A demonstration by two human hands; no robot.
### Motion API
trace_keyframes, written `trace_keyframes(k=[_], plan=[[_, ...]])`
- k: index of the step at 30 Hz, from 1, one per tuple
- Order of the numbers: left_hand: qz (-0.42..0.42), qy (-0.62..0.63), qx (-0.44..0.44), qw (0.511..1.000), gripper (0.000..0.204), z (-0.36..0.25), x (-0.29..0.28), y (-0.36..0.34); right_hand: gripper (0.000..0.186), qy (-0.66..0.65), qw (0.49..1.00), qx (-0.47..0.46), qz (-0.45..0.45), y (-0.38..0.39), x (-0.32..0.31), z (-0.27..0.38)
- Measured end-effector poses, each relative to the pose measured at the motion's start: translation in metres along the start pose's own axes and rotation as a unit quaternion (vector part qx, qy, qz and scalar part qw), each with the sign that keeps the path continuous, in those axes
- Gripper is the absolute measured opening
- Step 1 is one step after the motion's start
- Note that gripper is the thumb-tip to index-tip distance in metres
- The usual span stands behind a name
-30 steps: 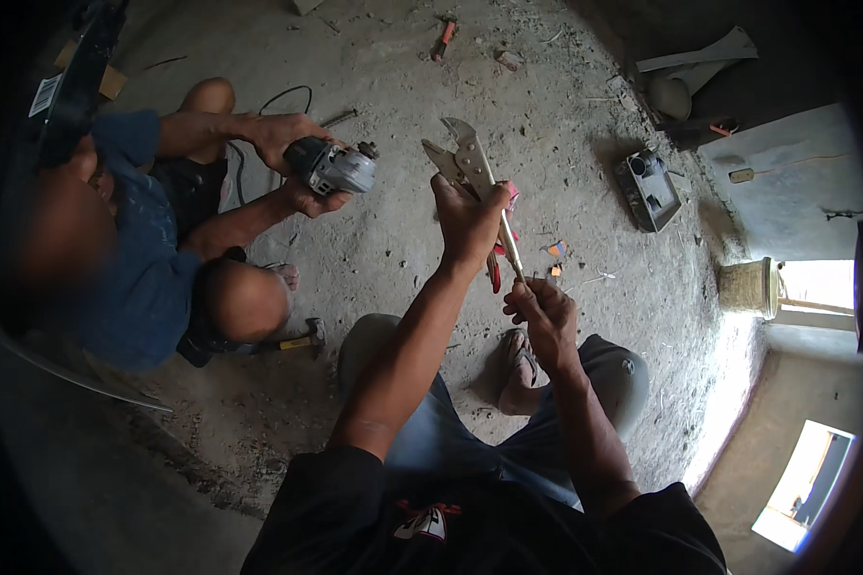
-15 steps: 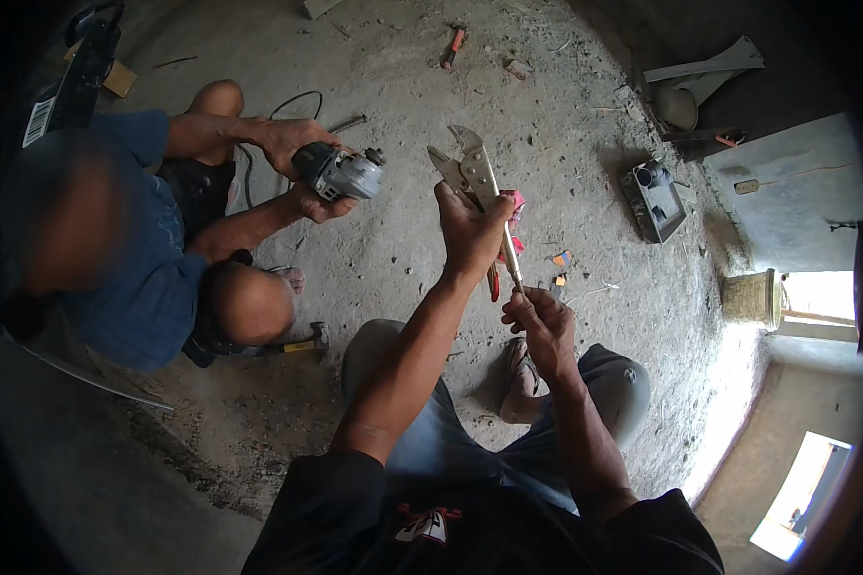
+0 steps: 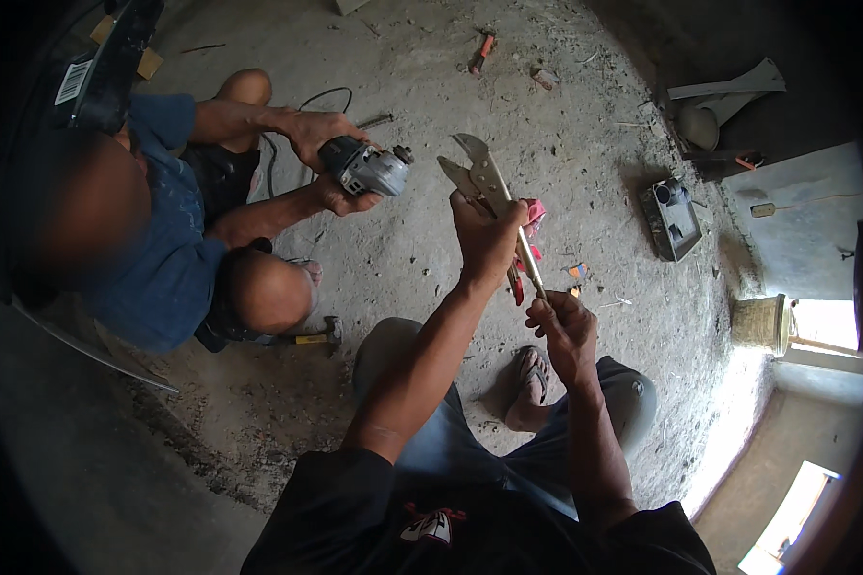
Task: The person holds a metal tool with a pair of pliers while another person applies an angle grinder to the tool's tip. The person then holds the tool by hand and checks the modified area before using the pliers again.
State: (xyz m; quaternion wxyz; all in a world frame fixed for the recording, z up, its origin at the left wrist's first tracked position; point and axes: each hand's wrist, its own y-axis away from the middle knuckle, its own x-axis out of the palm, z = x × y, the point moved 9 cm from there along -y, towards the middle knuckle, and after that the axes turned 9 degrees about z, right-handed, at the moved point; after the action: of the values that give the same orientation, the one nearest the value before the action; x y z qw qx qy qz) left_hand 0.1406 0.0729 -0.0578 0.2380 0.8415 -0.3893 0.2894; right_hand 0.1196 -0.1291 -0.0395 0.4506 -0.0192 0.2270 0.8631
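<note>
Locking pliers (image 3: 490, 182) with silvery metal jaws, parted at the tips, are held up in front of me and point away. My left hand (image 3: 487, 240) is closed around them just below the jaws. At the handle's near end, my right hand (image 3: 570, 331) pinches the tip with thumb and fingers. A narrow red-ended piece (image 3: 518, 287) shows beside the handle; whether it belongs to the pliers I cannot tell. To the left, a co-worker's two hands hold a grey and black angle grinder (image 3: 379, 171), apart from my pliers.
The co-worker crouches at my left, near a hammer (image 3: 320, 336) on the rough concrete floor. Pink cloth (image 3: 535, 217) lies beyond my left hand. A grey tray (image 3: 673, 230) and a bucket (image 3: 759, 326) stand to the right. A red-handled tool (image 3: 482, 55) lies far ahead.
The whole view has shifted slightly, so most things sit further right. My right fingers have changed their pose a little at the handle end; my left hand keeps its hold.
</note>
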Motion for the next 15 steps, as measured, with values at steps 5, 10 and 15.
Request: trace_keyframes(k=[5, 10, 15], plan=[[0.016, 0.035, -0.023, 0.999, 0.033, 0.011, -0.001, -0.002, 0.032, 0.022, 1.0, 0.018, -0.002, 0.0, -0.002, 0.008], [-0.017, 0.089, -0.06, 0.994, 0.019, 0.015, -0.008, -0.002, 0.034, -0.013, 1.0, -0.003, -0.013, 0.0, 0.002, 0.005], [0.009, 0.1, -0.08, 0.992, 0.02, 0.026, -0.012, -0.006, 0.035, -0.024, 0.998, -0.005, -0.065, 0.005, 0.002, 0.01]])
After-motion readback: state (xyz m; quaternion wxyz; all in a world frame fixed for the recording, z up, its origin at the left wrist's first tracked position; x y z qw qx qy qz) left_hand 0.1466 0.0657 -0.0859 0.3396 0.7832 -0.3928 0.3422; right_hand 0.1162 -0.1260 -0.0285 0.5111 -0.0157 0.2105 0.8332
